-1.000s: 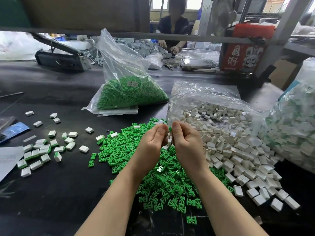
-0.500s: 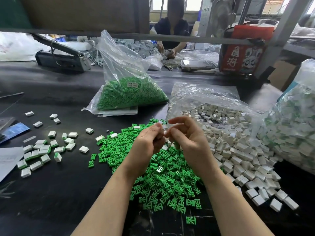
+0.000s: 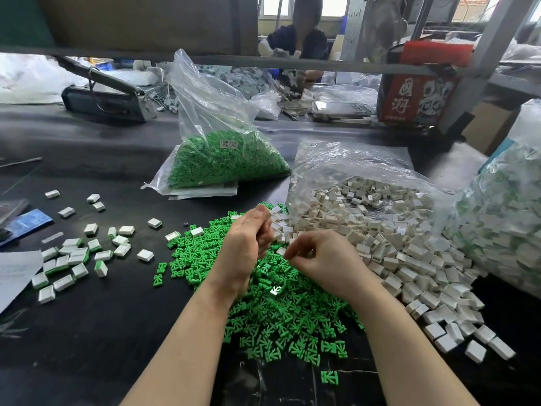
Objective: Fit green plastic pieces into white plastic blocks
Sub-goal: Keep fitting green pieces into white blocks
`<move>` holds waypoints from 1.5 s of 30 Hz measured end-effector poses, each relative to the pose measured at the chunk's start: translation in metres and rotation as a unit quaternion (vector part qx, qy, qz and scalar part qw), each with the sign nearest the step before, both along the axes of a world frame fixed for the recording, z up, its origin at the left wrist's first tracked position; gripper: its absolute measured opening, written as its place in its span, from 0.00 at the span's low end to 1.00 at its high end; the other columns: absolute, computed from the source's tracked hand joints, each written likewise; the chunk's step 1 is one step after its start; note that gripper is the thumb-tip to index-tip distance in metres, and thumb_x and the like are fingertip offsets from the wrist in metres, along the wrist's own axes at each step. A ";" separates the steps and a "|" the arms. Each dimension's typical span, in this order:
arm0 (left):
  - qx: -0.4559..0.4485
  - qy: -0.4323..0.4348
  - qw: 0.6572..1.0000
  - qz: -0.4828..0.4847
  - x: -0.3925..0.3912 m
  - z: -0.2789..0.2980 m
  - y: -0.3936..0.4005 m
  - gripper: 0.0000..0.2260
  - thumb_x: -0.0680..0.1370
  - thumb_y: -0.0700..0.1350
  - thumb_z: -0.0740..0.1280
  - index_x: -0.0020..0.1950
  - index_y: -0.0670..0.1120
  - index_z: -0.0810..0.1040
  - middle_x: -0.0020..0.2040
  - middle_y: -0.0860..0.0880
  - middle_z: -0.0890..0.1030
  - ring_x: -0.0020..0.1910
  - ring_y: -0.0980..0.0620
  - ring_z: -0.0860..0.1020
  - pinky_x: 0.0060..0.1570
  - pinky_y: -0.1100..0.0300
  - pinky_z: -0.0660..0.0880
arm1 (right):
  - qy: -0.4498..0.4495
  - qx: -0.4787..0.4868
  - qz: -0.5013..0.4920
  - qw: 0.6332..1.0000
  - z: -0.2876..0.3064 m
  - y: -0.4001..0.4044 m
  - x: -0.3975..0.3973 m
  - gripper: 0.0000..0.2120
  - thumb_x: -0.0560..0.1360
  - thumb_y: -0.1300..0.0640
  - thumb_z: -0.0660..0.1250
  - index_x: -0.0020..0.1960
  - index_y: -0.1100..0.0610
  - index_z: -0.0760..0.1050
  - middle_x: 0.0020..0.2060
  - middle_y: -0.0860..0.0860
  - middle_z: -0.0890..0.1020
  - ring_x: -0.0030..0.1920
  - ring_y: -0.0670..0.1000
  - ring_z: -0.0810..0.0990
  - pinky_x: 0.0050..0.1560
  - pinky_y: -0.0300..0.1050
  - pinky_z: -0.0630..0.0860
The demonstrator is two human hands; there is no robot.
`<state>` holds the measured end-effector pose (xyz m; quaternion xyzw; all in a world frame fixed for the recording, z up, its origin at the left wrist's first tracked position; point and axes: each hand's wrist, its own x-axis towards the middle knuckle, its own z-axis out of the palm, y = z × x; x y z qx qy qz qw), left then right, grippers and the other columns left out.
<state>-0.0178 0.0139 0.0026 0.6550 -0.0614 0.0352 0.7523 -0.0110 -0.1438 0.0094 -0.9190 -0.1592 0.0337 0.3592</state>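
Observation:
A loose heap of green plastic pieces (image 3: 281, 312) lies on the black table in front of me. White plastic blocks (image 3: 389, 253) spill from an open clear bag to its right. My left hand (image 3: 248, 247) hovers over the green heap with its fingers curled inward around a white block (image 3: 275, 233), which is mostly hidden. My right hand (image 3: 319, 259) is lower and to the right. Its thumb and forefinger pinch a small white block (image 3: 281, 251) where the two heaps meet.
Several white blocks with green inserts (image 3: 73, 259) are scattered at the left. A bag of green pieces (image 3: 225, 162) stands behind the heap, and a full bag of blocks (image 3: 503, 230) at the right. A person works across the table, beyond a metal rail (image 3: 292, 64).
My hands were pressed together above the heap. They have come apart: the right hand dropped down and right to the heaps, while the left stayed raised.

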 end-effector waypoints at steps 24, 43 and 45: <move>0.059 -0.016 0.998 -0.032 -0.012 0.008 -0.007 0.13 0.85 0.44 0.53 0.42 0.42 0.67 0.36 0.46 0.66 0.32 0.57 0.67 0.35 0.72 0.69 | 0.113 0.467 -0.055 0.875 0.021 -0.012 -0.003 0.11 0.67 0.59 0.75 0.49 0.56 0.83 0.40 0.52 0.83 0.37 0.45 0.79 0.37 0.38 0.75; -0.106 0.116 0.985 0.077 0.000 0.005 0.004 0.21 0.81 0.45 0.55 0.32 0.50 0.81 0.28 0.54 0.77 0.24 0.58 0.68 0.21 0.66 0.59 | 0.276 0.388 -0.070 0.877 0.007 0.002 -0.003 0.02 0.76 0.66 0.61 0.46 0.60 0.71 0.38 0.53 0.76 0.32 0.47 0.73 0.28 0.37 0.72; -0.124 0.121 0.981 0.085 0.001 0.007 0.007 0.17 0.80 0.46 0.55 0.35 0.49 0.77 0.28 0.53 0.75 0.22 0.58 0.65 0.19 0.66 0.58 | 0.178 0.160 -0.054 0.969 0.001 0.010 -0.004 0.02 0.76 0.59 0.68 0.46 0.57 0.76 0.37 0.49 0.78 0.30 0.44 0.73 0.30 0.37 0.72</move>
